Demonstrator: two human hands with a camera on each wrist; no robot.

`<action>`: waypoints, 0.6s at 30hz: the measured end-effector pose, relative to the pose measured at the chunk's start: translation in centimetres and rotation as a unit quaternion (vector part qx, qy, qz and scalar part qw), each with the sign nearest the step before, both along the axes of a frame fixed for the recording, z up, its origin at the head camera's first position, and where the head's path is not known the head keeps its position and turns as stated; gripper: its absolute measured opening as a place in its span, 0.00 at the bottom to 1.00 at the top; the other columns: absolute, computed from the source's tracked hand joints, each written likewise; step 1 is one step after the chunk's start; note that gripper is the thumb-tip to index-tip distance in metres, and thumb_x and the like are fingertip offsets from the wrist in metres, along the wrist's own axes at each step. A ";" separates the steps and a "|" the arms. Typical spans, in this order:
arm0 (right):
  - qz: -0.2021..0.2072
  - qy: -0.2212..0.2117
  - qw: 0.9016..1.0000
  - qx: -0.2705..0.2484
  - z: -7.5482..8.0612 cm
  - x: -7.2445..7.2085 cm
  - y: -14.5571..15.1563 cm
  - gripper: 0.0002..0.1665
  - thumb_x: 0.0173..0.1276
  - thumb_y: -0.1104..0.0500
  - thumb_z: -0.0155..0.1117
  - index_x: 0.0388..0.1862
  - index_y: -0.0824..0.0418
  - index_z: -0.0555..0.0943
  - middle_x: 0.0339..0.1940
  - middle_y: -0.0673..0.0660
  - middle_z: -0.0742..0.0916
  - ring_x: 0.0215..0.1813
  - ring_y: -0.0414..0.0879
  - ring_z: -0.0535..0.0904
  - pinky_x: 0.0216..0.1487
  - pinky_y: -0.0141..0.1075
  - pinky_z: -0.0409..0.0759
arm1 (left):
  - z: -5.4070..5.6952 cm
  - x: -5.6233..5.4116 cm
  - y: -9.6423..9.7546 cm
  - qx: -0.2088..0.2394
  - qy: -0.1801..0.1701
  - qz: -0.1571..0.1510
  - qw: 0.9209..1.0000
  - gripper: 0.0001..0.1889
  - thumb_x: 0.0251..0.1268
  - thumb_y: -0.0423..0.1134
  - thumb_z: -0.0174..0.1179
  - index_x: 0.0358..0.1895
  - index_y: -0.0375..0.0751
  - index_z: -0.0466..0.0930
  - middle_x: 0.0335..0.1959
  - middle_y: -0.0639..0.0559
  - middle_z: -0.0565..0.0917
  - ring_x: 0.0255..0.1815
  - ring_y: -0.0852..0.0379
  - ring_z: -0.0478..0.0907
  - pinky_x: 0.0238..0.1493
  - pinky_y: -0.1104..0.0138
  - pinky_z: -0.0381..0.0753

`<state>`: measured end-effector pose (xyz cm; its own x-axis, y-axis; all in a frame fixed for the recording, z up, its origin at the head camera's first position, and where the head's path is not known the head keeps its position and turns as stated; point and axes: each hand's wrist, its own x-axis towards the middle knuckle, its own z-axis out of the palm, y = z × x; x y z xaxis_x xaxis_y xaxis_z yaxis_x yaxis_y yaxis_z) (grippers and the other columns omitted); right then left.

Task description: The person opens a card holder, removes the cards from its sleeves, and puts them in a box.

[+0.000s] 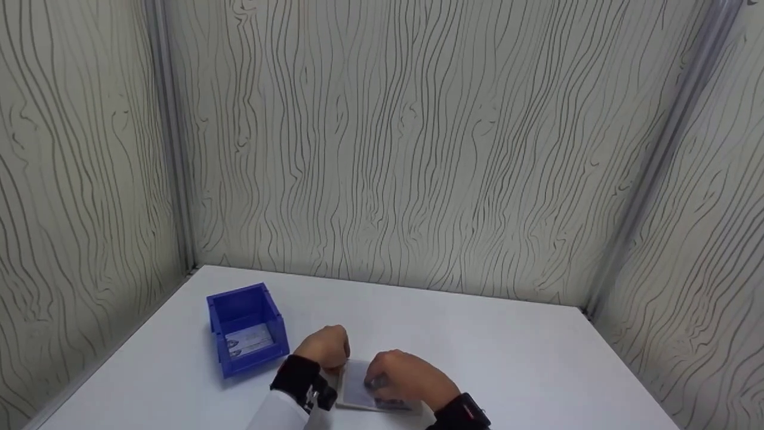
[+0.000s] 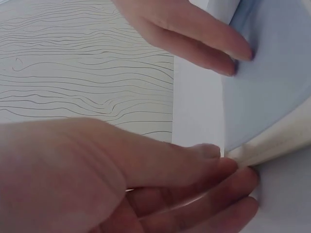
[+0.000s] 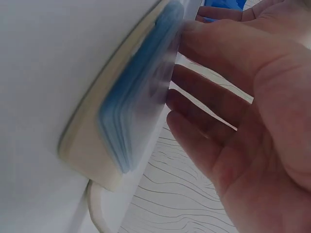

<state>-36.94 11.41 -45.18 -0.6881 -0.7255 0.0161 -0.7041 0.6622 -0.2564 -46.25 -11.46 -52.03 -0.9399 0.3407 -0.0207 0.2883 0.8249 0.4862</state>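
Note:
A beige-covered album (image 3: 82, 145) with bluish clear sleeves (image 3: 124, 114) lies open on the white table. My left hand (image 1: 326, 347) is at its left edge. In the left wrist view, the left thumb and fingertips (image 2: 228, 167) pinch the corner where sleeve and beige cover meet. Over the sleeves is my right hand (image 1: 406, 377), its fingers fairly straight and touching the clear surface. In the right wrist view the right fingers (image 3: 194, 126) are spread apart beside the sleeves. Something dark under the right fingers in the head view is too blurred to name.
A blue plastic bin (image 1: 224, 358) stands on the table left of the hands. Inside it lies a printed paper slip (image 1: 249, 339) resembling a banknote. A beige strap (image 3: 93, 206) hangs from the album's edge. Wood-patterned walls (image 1: 382, 149) enclose the table (image 1: 507, 346).

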 end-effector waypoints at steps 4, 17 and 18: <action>0.006 0.005 1.000 0.007 0.0 0.2 0.0 0.13 0.65 0.61 0.81 0.49 0.53 0.94 0.49 0.45 0.93 0.55 0.34 0.87 0.59 0.31 0.86 | 1.4 1.3 0.5 -0.010 -0.009 0.018 1.000 0.11 0.49 0.25 0.67 0.32 0.45 0.91 0.30 0.52 0.89 0.28 0.56 0.78 0.30 0.62 0.80; -0.135 -0.046 0.990 0.006 2.4 -0.4 3.5 0.26 0.60 0.58 0.83 0.59 0.57 0.89 0.58 0.55 0.91 0.61 0.52 0.88 0.64 0.51 0.88 | 4.6 4.6 2.2 0.089 -0.023 0.028 0.995 0.03 0.63 0.30 0.69 0.32 0.38 0.89 0.24 0.48 0.88 0.21 0.55 0.83 0.27 0.62 0.85; -0.149 -0.052 0.987 0.011 2.5 -0.4 3.8 0.28 0.57 0.58 0.85 0.59 0.57 0.90 0.57 0.55 0.92 0.60 0.52 0.88 0.63 0.52 0.88 | 5.7 5.9 2.7 0.102 -0.040 0.027 0.994 0.02 0.64 0.30 0.71 0.33 0.36 0.89 0.24 0.47 0.88 0.22 0.55 0.84 0.28 0.62 0.86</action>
<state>-37.33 15.25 -42.72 -0.8685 -0.4891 -0.0802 -0.4469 0.8427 -0.3002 -40.40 -8.78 -46.30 -0.9551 0.2946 -0.0316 0.2003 0.7204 0.6641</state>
